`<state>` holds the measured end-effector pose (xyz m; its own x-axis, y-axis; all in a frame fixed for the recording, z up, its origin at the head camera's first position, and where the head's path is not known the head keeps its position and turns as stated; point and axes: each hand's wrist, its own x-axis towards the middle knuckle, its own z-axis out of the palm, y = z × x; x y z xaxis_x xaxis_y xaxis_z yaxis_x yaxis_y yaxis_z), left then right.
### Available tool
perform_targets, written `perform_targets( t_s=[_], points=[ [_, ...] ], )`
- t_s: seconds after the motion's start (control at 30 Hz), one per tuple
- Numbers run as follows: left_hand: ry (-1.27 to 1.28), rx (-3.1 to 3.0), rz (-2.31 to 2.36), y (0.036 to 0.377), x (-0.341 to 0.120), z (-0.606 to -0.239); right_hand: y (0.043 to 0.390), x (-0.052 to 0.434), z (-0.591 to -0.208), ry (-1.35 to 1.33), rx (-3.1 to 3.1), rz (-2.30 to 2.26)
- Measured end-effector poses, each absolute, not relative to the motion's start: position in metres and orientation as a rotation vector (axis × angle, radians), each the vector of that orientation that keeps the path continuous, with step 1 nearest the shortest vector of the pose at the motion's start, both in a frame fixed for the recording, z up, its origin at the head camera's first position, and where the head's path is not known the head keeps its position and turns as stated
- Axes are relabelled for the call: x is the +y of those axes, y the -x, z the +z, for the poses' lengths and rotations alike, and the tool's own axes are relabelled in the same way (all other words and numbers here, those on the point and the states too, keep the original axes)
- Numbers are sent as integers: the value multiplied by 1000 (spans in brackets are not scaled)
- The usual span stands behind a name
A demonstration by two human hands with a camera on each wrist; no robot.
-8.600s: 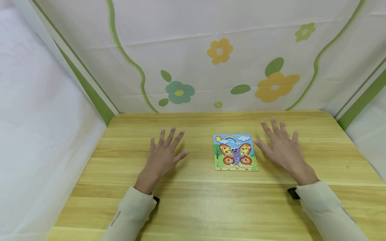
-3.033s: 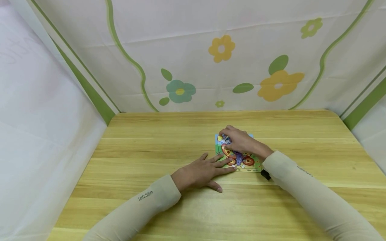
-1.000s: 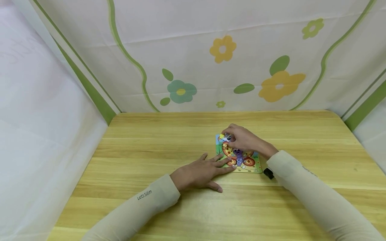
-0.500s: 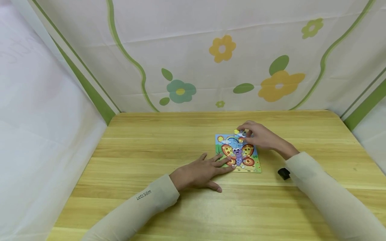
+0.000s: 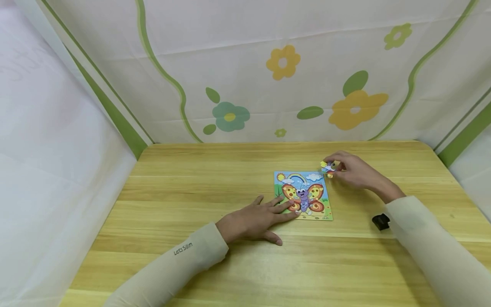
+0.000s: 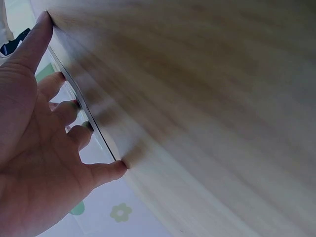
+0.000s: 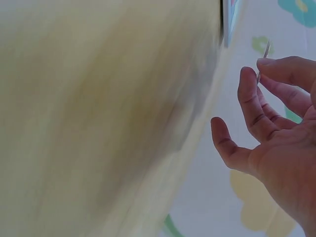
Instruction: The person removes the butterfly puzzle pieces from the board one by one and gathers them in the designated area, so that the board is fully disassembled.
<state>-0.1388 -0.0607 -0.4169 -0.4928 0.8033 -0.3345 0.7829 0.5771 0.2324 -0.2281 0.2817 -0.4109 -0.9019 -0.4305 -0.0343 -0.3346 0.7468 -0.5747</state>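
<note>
Currently, a thin, flat, multicoloured piece (image 5: 328, 168) is pinched between the right hand's (image 5: 354, 170) thumb and fingers, raised between one and two o'clock from the square, butterfly-printed board (image 5: 312, 192). From eight o'clock, the left hand (image 5: 249, 219), fingers spread and gripping nothing, partly covers the board's near corner. Around four, a small black block (image 5: 380, 221) sits by the beige right sleeve (image 5: 426, 234); at twelve, white flower-printed cloth (image 5: 230, 72) backs the yellow-brown wooden table (image 5: 211, 170).
</note>
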Motion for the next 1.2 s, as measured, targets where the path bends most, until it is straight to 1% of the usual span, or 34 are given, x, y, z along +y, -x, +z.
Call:
perform_targets(
  t_s=[0.37, 1.2],
  points=[
    [-1290, 2406, 62, 138, -61, -416, 238, 308, -420, 576, 2776, -857],
    [-1284, 2410, 77, 139, -61, -419, 256, 312, -435, 636, 2797, -785]
  ],
)
